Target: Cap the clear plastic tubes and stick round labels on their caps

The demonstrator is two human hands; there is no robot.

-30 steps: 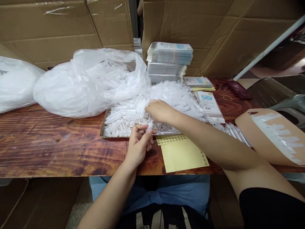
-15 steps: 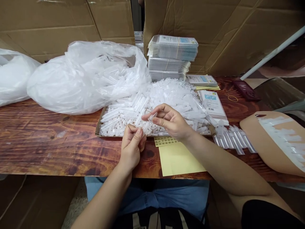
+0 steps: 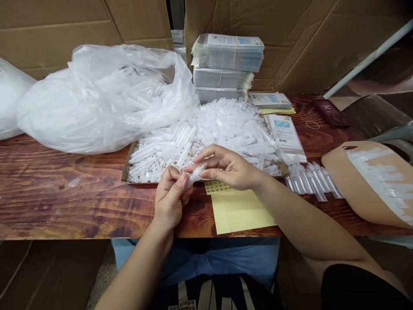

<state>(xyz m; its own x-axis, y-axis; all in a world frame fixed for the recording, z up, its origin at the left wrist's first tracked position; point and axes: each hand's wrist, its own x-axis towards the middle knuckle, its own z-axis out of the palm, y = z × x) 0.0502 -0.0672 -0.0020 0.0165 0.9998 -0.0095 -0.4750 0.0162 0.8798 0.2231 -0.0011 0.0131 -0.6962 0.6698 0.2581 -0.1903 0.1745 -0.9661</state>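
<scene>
Hands [image 3: 169, 198] [image 3: 234, 170] nearly together, wrists apart, both in a fingertip pinch on a clear plastic piece [image 3: 195, 174].

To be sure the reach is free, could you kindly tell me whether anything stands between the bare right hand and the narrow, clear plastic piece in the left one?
Nothing visible does: the bare right hand is at the far end of the narrow, clear plastic piece, which the bare left hand pinches.

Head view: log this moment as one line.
Left hand: pinching small clear plastic piece; right hand: at its other end; behind: shallow brown cardboard tray heaped with translucent plastic parts
</scene>
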